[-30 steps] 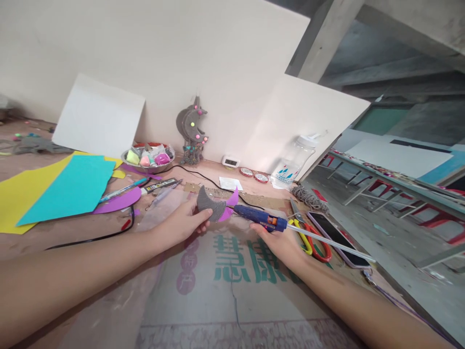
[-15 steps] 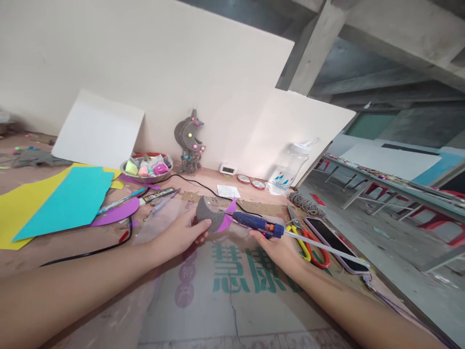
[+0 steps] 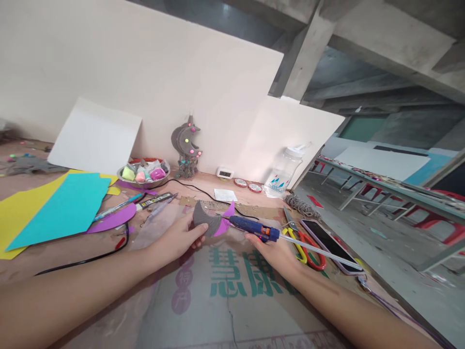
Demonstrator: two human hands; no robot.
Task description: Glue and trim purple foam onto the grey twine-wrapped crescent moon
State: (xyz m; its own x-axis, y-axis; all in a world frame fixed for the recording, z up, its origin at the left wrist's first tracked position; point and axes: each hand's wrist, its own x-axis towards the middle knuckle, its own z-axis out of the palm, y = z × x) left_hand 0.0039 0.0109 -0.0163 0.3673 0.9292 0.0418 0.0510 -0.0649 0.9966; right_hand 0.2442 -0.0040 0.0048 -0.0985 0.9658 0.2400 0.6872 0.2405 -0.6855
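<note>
My left hand (image 3: pixel 187 233) pinches a purple crescent (image 3: pixel 228 213) partly wound with grey yarn (image 3: pixel 207 222), thumb on the wound part. The crescent's right end is bare purple. My right hand (image 3: pixel 271 249) is closed around a blue hot glue gun (image 3: pixel 252 227), its nozzle pointing left at the edge where the yarn meets the bare purple. Whether the tip touches cannot be made out. A long clear glue stick (image 3: pixel 321 249) sticks out of the gun's back. Beneath both hands lies a printed plastic sheet (image 3: pixel 192 310).
Scissors (image 3: pixel 305 247) and a phone (image 3: pixel 330 245) lie right of my right hand, near grey yarn (image 3: pixel 303 207). Behind stand a water bottle (image 3: pixel 283 172), a small clock (image 3: pixel 225 172), a moon ornament (image 3: pixel 187 145) and a bowl (image 3: pixel 143 182). Cyan sheets (image 3: pixel 63 208) lie left.
The view has shifted slightly, so everything sits a little lower and further left. Both hands keep their holds, with the glue gun's nozzle still at the yarn's edge.
</note>
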